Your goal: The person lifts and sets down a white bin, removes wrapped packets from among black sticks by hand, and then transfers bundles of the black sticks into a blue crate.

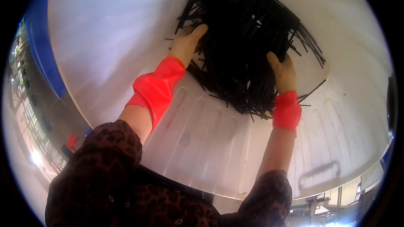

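A large tangled pile of thin black strips (240, 46) lies inside a big white container (202, 130). My left hand (187, 44), in a glove with a pale hand part and a red cuff, is at the pile's left side, thumb apart and fingers tucked behind strips. At the right side of the pile is my right hand (283, 70), gloved the same way, its thumb raised against the strips. Both hands clasp the pile between them. The fingertips of each are partly hidden by the black strips.
The container's curved rim (185, 185) runs close in front of my body. A blue surface (42, 38) stands beyond its left edge, with a small red object (72, 140) below it. Equipment frames (324, 206) show past the lower right rim.
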`<state>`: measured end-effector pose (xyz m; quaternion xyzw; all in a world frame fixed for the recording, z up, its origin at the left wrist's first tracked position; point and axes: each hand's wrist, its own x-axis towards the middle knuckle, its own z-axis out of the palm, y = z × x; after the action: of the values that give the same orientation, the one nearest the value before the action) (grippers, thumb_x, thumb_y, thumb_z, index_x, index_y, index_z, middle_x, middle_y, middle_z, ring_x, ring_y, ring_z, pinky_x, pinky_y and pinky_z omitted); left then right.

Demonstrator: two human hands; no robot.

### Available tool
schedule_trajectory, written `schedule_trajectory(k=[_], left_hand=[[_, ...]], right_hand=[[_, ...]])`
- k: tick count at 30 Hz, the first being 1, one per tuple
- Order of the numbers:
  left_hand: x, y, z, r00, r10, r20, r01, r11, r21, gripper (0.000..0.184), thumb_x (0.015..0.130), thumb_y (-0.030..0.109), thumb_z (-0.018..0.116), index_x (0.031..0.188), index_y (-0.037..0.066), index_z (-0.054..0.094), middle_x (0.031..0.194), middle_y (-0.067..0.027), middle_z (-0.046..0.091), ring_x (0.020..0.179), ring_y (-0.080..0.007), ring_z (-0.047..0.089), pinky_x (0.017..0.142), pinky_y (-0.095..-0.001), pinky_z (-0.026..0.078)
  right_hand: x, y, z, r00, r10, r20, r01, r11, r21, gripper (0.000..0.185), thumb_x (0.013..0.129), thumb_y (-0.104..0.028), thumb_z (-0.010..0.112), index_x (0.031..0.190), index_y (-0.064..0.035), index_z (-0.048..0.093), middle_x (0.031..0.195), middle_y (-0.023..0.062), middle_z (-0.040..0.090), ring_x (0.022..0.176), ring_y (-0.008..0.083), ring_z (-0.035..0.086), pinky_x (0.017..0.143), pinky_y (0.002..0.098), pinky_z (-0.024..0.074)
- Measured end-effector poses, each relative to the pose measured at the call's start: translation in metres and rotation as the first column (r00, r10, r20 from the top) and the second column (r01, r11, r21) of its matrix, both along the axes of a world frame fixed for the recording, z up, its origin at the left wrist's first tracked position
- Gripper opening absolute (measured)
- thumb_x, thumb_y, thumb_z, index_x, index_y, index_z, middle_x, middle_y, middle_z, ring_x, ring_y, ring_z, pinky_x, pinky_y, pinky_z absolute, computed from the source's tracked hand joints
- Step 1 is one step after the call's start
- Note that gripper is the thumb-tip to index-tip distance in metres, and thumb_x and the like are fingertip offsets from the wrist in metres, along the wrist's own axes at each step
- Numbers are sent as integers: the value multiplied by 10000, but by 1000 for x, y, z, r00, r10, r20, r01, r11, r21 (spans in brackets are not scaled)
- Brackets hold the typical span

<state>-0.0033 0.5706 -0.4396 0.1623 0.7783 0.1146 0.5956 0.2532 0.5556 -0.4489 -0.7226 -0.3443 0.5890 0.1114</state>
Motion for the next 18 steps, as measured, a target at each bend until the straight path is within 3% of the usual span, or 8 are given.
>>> schedule_trajectory(k=[2, 4, 6, 8, 10, 12, 16, 18], left_hand=[[2, -5, -11, 992, -112, -66, 111, 994, -22, 654, 732, 401, 561, 1203, -19, 388, 1173, -143, 463, 1014, -180, 465, 812, -264, 388], [18, -25, -10, 888, -132, -440, 229, 958, 175, 605, 743, 340, 575, 1196, -18, 397, 1180, -134, 459, 1012, -185, 470, 829, -268, 385], [32, -46, -3, 917, 72, -393, 84, 927, 366, 593, 737, 300, 591, 1191, -29, 397, 1181, -136, 458, 1006, -187, 476, 846, -261, 379], [43, -50, 8, 914, 259, -312, -147, 929, 338, 572, 758, 319, 532, 1214, 7, 383, 1190, -139, 462, 1104, -248, 433, 916, -286, 328], [30, -59, -16, 854, 91, -512, -27, 991, 131, 513, 778, 299, 515, 1199, 28, 406, 1107, -163, 511, 1055, -250, 465, 872, -294, 360], [13, -56, -34, 952, 205, -226, -233, 967, -107, 585, 743, 341, 589, 1174, -19, 424, 1080, -126, 516, 941, -190, 493, 802, -265, 399], [-20, -34, -57, 960, -276, 46, 263, 946, 188, 465, 813, 345, 498, 1181, 66, 454, 1071, -110, 521, 938, -175, 495, 777, -236, 406], [4, -8, -23, 831, -527, -178, 554, 753, 357, 419, 847, 281, 467, 1177, 25, 448, 1102, -109, 509, 977, -163, 487, 836, -232, 379]], right_hand=[[0, 4, -1, 999, 37, 38, -38, 999, 15, 578, 740, -383, 561, 1130, 30, 456, 1062, 150, 540, 987, 250, 500, 845, 299, 357], [2, 5, -1, 999, -19, 50, 20, 1000, -20, 569, 738, -382, 563, 1123, 26, 465, 1051, 143, 548, 974, 244, 507, 841, 297, 359], [4, -1, -6, 999, -48, 5, 48, 999, -15, 577, 736, -382, 568, 1122, 33, 463, 1051, 144, 546, 967, 236, 506, 842, 293, 358], [10, -4, -12, 997, -65, -44, 66, 997, 28, 674, 680, -422, 600, 1146, 37, 441, 1072, 167, 532, 998, 270, 505, 862, 292, 368], [18, -6, -17, 997, -60, -37, 62, 998, 34, 694, 675, -447, 596, 1142, 43, 442, 1074, 176, 528, 999, 269, 504, 861, 294, 368], [22, -6, -19, 998, -56, -30, 57, 998, 41, 715, 671, -471, 591, 1138, 50, 442, 1076, 185, 524, 1000, 267, 504, 860, 295, 368], [21, 4, -16, 999, -21, -37, 22, 1000, 20, 717, 675, -481, 596, 1129, 53, 446, 1066, 189, 529, 996, 278, 504, 856, 301, 369], [20, 10, -14, 998, -25, -58, 26, 1000, 14, 705, 679, -473, 601, 1122, 54, 451, 1057, 187, 534, 992, 284, 505, 853, 303, 370]])
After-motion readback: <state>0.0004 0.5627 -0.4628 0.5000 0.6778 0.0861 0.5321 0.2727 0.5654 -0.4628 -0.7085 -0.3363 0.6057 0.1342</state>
